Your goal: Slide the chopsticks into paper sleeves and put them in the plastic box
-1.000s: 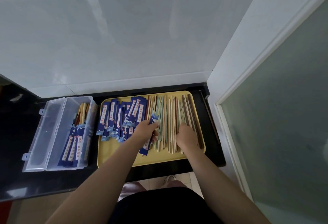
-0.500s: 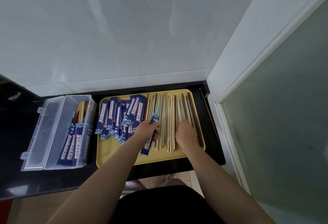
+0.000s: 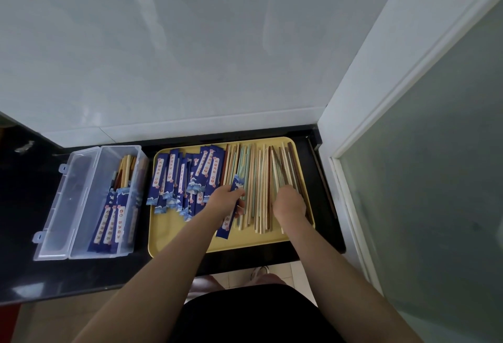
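While a few sleeved pairs already lie in the clear plastic box [image 3: 81,201] at the left of the black counter [image 3: 27,206], most of the job appears to remain; a thick row of bare chopsticks [image 3: 258,179] in pale, green and dark tones covers the right half of the yellow tray [image 3: 174,236], and a loose heap of blue paper sleeves [image 3: 179,176] fills its left half. The box's hinged lid [image 3: 65,201] lies open beside it, and the finished sets [image 3: 114,220] rest along its right side, wooden tips poking out at the far end; room for many more shows in the box.

The left hand [image 3: 223,204] reaches over the middle of the tray and grips a single blue sleeve [image 3: 231,212], fingers curled round it, its near end sticking out toward the tray's front edge; whether its mouth is open cannot be made out. The right hand [image 3: 288,201] sits knuckles-up on the chopstick row near the tray's right side, fingers bent down into the sticks; they seem to be pinching or picking out a pair, but the fingertips are hidden and the hold cannot be told for certain. Both forearms stretch forward from the lower edge, well apart at the elbows and near each other at the hands.
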The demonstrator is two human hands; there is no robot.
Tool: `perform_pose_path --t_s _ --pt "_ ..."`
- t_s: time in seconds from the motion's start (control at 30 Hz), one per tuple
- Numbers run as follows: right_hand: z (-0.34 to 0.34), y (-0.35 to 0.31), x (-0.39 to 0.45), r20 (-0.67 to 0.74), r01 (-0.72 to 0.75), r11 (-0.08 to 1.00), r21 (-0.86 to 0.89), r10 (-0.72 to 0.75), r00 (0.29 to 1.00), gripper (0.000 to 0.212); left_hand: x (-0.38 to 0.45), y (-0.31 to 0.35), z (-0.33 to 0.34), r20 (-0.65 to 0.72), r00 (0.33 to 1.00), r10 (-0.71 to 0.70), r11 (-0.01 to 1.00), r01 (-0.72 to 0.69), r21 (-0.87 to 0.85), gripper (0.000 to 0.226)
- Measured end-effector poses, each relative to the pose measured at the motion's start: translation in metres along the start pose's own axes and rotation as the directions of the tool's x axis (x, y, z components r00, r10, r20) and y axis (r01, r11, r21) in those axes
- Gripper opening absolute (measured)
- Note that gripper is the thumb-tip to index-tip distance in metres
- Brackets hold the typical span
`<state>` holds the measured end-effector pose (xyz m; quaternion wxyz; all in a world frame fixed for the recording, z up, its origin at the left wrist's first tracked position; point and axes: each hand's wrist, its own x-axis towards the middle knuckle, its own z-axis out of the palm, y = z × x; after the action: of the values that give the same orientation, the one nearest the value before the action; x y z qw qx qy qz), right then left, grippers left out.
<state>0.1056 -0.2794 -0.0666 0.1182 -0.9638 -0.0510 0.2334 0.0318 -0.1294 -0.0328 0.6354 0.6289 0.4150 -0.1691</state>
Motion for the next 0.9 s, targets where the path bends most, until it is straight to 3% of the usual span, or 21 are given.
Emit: perform_pose_path --t_s 0.3,0.63,0.8,0.9 --pt "-0.006 -0.003 -0.003 0.044 0.012 0.999 -0.053 -0.010 0.999 0.009 0.000 0.001 0.005 0.000 1.000 0.000 1.000 0.000 0.018 0.018" --pt "-0.024 -0.007 -0.009 0.022 0.017 1.000 0.024 -0.018 1.000 0.005 -0.002 0.002 0.002 0.003 1.000 -0.008 1.000 0.008 -0.014 0.022" --pt "-0.053 -0.007 -0.006 -0.185 0.067 0.966 0.249 -0.020 0.983 0.004 -0.004 0.007 0.001 0.019 0.999 0.044 0.998 -0.045 0.034 0.020" --pt "-0.080 -0.010 -0.003 -0.277 0.128 0.819 0.559 0.039 0.960 0.005 -0.003 0.012 0.003 0.023 0.999 0.042 0.999 -0.042 0.019 0.025"
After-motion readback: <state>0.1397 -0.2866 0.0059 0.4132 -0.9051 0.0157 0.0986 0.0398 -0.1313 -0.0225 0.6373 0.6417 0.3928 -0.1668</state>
